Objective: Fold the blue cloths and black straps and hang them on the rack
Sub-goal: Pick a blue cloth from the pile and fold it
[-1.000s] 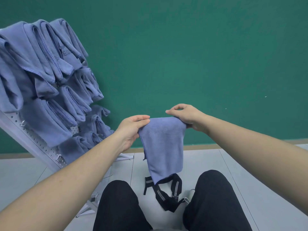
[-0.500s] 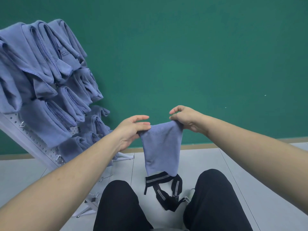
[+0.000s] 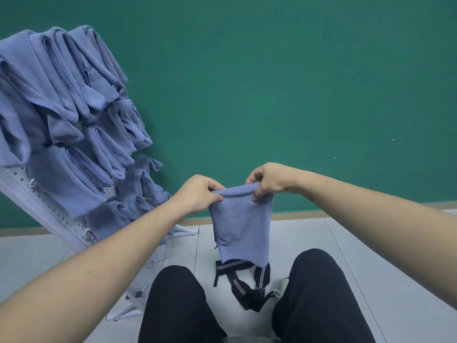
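Hands hold one folded blue cloth (image 3: 241, 226) by its top edge in front of the green wall (image 3: 296, 82). Left hand (image 3: 197, 194) pinches the left corner; right hand (image 3: 269, 180) pinches the right corner. Cloth hangs above the black straps (image 3: 243, 284), which lie on the floor (image 3: 395, 256) between the knees. Left of the cloth, the white pegboard rack (image 3: 49, 206) carries many hung blue cloths (image 3: 69, 107).
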